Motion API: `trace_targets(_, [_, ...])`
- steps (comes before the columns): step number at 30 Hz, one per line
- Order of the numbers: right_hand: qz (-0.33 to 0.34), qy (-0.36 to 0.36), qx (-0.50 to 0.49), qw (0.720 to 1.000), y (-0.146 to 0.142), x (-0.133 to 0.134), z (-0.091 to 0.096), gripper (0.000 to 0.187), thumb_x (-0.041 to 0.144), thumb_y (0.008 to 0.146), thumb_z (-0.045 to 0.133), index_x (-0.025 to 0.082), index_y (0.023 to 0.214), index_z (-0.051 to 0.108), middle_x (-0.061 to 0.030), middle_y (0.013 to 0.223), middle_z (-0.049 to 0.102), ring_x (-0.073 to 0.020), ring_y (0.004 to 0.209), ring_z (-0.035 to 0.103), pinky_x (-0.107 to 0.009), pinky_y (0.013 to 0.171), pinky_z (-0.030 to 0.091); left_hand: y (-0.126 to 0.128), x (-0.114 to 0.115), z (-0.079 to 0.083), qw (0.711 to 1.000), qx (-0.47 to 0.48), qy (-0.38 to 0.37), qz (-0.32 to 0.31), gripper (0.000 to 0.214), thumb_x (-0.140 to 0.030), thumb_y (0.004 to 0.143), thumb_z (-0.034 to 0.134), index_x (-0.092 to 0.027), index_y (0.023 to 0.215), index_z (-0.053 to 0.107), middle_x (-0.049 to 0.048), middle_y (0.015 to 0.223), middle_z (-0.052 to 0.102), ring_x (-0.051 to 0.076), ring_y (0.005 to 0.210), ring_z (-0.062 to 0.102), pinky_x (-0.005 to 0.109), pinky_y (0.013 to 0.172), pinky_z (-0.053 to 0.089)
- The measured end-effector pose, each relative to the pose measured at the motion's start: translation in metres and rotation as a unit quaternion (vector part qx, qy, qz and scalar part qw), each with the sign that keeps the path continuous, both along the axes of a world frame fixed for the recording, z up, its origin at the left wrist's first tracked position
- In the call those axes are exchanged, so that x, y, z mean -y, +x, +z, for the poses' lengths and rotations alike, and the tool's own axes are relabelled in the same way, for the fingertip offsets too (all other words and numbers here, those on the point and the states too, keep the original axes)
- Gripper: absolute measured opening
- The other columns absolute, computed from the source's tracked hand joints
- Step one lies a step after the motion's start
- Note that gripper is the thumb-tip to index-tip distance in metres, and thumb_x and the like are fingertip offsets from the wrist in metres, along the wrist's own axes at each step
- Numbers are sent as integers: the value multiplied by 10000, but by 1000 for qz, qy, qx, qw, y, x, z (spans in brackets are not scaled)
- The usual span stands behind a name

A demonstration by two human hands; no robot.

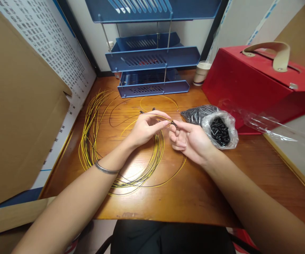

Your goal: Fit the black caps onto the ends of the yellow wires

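Note:
My left hand [148, 126] pinches a thin yellow wire close to its end, thumb against forefinger. Facing it, my right hand [188, 139] holds a small black sleeve-like piece [173, 124] between thumb and forefinger, its other fingers curled. The wire and the black piece meet between my fingertips; whether one is inside the other I cannot tell. Below and to the left lies a loose coil of yellow and black wires [87, 141] on the wooden table. Right of my right hand, an open clear plastic bag [232, 139] holds many small black pieces [219, 131].
A blue tiered tray rack [152, 60] stands at the back, with a paper cup [201, 73] beside it. A red box with a beige handle [253, 81] fills the back right. Cardboard [17, 106] walls the left side. The table's front edge [168, 220] is near my lap.

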State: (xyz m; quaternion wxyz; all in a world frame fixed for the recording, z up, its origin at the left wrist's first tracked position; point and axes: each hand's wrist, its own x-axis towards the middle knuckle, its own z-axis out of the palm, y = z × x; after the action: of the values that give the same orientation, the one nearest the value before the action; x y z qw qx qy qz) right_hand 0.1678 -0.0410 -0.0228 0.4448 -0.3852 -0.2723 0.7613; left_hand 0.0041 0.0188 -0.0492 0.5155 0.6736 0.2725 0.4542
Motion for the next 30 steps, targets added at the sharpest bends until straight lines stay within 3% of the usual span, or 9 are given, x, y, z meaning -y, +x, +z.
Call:
trace_targets(7, [-21,7,41,999,-3,0,0,250,326,902,553,174,707,516,16,538,545,-45,359,267,-215,404,139,-1,-1,4,999,-18,-30,21,425,-551,828,717,-160,662,691,-7,513,548,86,459,435,253,467,330])
trace_targets(13, [-17,13,35,999,-2,-1,-1,236,333,886,575,178,716,520,17,552,552,-45,365,265,-213,402,138,-2,0,3,998,3,-59,-1,319,-465,799,761,-152,763,709,4,634,648,70,464,431,251,476,344])
trace_targets(19, [-17,-1,17,1000,-1,0,1,272,302,941,499,170,705,524,6,547,553,-42,356,273,-205,400,156,-3,1,3,998,-4,-62,6,291,-422,762,812,-150,812,722,35,723,720,97,539,546,249,512,412])
trace_targets(30, [-14,-20,3,1000,-2,0,3,336,269,990,424,160,693,535,2,530,539,-43,345,279,-192,391,175,-2,0,2,999,-2,-45,22,265,-398,778,806,-142,795,739,66,770,755,123,631,633,242,570,472])
